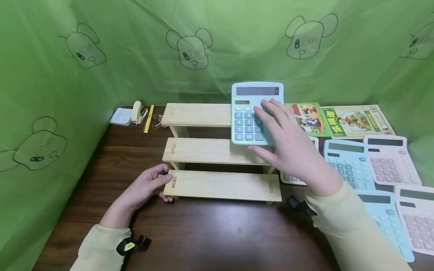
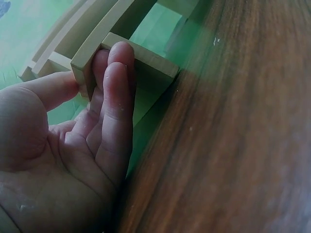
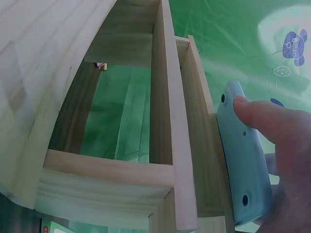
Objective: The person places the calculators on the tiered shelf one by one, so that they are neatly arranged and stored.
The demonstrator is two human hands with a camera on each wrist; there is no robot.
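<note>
A three-tier wooden step shelf [image 1: 220,184] stands in the middle of the table. My left hand [image 1: 149,186] grips the left end of its lowest board, thumb at the board's end and other fingers around the underside, as the left wrist view shows. In my right hand [image 1: 288,145] is a light blue calculator [image 1: 248,122], held by its right side over the right part of the top tier. Its display reads 0. From the right wrist view, the calculator [image 3: 243,165] is tilted up beside the top board; whether it touches the wood I cannot tell.
Several blue and pink calculators [image 1: 390,162] lie right of the shelf, one partly under my right arm. Two picture books [image 1: 359,120] lie behind them. Back left are a stapler [image 1: 137,113], a yellow pen [image 1: 149,118], a notepad [image 1: 121,116] and binder clips [image 1: 157,126]. Green cloth encloses the table.
</note>
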